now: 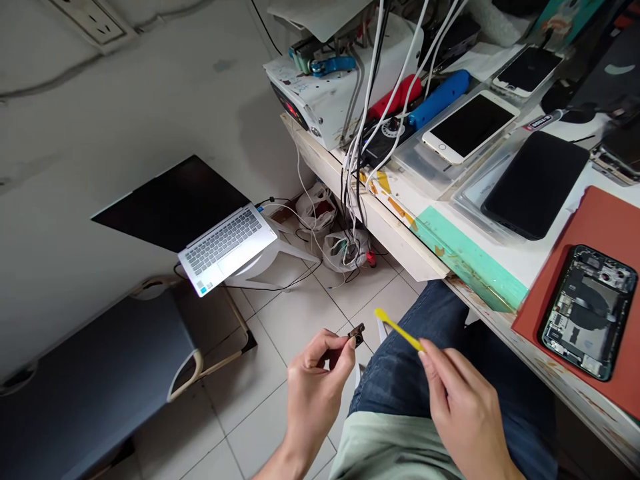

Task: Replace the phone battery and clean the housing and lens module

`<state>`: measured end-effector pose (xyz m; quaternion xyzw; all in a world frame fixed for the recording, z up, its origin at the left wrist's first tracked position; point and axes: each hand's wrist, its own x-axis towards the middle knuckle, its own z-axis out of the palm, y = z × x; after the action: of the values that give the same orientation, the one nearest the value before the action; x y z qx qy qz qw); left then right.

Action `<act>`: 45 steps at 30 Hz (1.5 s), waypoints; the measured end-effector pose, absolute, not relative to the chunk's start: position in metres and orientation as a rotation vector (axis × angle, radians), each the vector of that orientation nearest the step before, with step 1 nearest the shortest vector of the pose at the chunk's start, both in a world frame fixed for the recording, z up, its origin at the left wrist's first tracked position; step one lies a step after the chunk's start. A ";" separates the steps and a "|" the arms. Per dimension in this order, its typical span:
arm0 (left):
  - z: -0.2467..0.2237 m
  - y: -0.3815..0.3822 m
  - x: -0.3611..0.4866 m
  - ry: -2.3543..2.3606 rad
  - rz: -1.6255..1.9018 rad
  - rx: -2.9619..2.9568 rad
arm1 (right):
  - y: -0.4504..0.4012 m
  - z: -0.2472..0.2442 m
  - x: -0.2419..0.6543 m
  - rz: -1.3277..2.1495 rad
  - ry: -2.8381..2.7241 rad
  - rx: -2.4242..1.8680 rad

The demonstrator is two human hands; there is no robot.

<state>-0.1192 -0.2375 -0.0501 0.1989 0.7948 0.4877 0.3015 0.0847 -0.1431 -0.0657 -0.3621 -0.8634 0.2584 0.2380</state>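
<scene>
Between the thumb and forefinger of my left hand (320, 387) is a small dark phone part (357, 334), held up over the floor in front of my lap. My right hand (463, 400) pinches the lower end of a thin yellow stick tool (400, 330), whose wider tip points up and left toward the small part without touching it. To the right, an opened phone (589, 312) with its inner parts showing lies on a red-brown mat (530, 308) on the workbench.
The workbench (390, 243) runs along the right, with a white phone (471, 127), a black phone (537, 183), a white machine (340, 87) and hanging cables. An open laptop (227, 247) rests on a white stool. A grey folding bed (95, 373) stands at the left.
</scene>
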 end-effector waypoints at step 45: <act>-0.043 -0.229 -0.125 2.029 1.257 0.331 | -0.135 -0.065 0.088 0.829 -2.323 -0.836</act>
<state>-0.1249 -0.2291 -0.0431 0.1283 0.7864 0.4870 0.3579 0.0884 -0.1350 -0.0651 -0.3094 -0.8600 0.3068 0.2656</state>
